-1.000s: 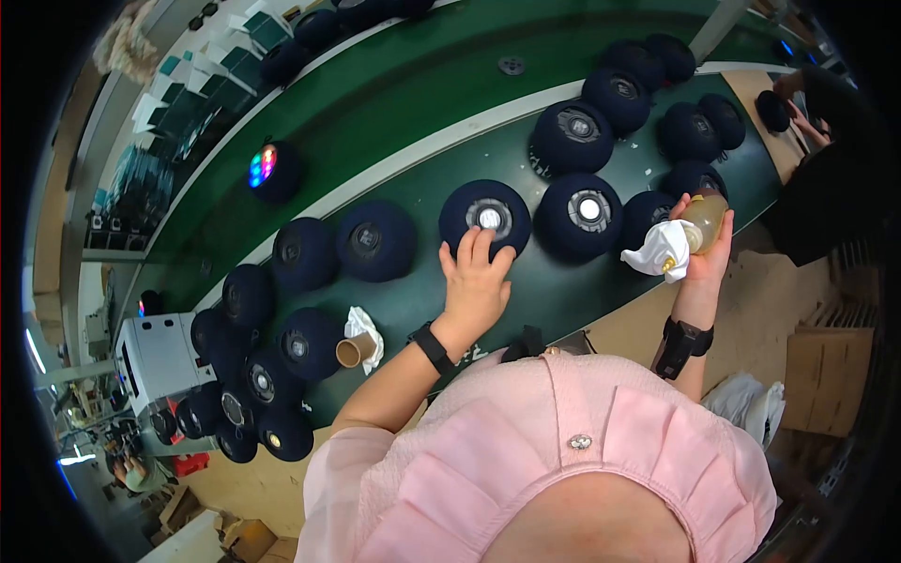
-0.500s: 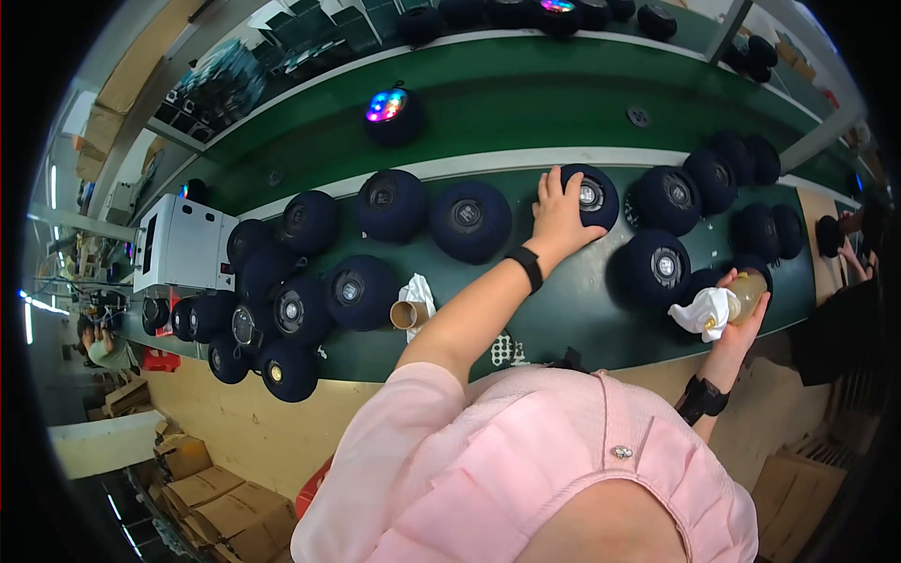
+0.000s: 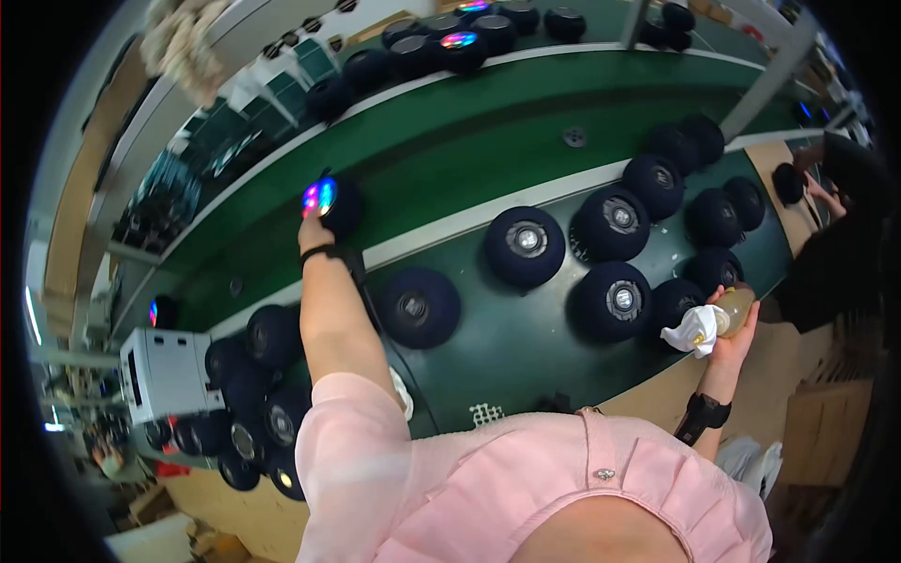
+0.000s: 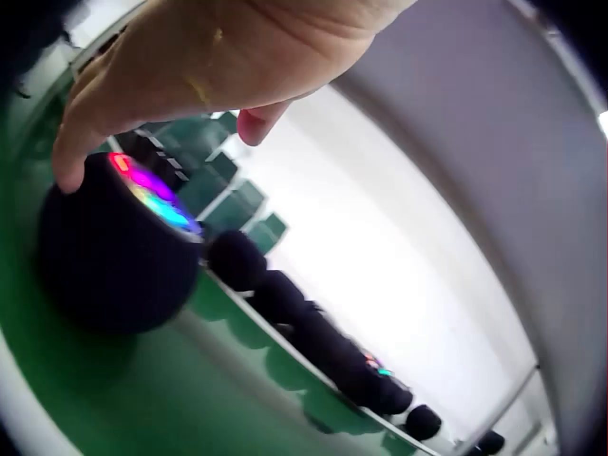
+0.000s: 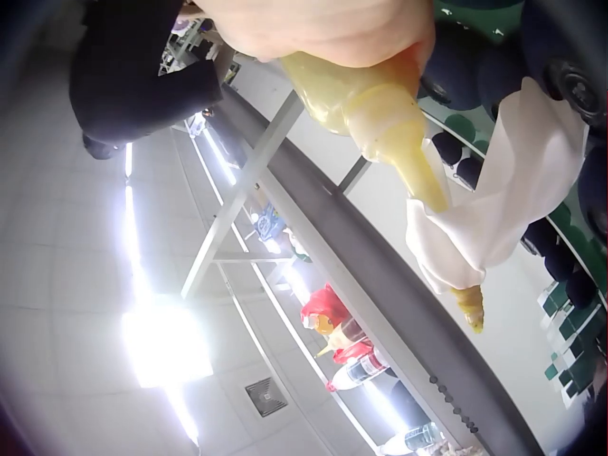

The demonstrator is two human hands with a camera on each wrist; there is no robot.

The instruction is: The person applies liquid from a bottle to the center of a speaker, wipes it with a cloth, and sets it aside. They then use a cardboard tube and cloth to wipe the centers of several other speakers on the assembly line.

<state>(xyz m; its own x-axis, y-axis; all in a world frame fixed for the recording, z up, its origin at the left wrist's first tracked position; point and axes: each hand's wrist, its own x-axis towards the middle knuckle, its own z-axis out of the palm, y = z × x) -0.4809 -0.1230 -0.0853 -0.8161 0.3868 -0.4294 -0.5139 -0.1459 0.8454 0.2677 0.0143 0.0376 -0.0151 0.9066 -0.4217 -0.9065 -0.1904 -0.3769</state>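
My left hand [image 3: 313, 231] reaches out to a dark round speaker [image 3: 345, 208] whose top glows in several colours, on the green belt. In the left wrist view the fingers [image 4: 76, 147] come down at the lit speaker's [image 4: 119, 256] rim, with the thumb apart from it. My right hand [image 3: 737, 333] grips a squeeze bottle [image 3: 734, 305] of yellowish fluid, tilted over the bench. White cloth [image 3: 693, 330] wraps its nozzle; the yellow tip [image 5: 469, 309] pokes out in the right wrist view. Unlit speakers, one [image 3: 526, 246] with a silvery centre, stand on the bench nearby.
The dark green bench [image 3: 507, 366] runs beside the belt [image 3: 450, 150], with a pale rail [image 3: 450, 230] between them. More speakers crowd its left end near a white machine [image 3: 169, 371]. Another person [image 3: 840, 235] works at the far right.
My left hand held a speaker's side on the bench half a second ago; it has let go and moved left to the lit one. The right hand keeps its grip on the bottle.
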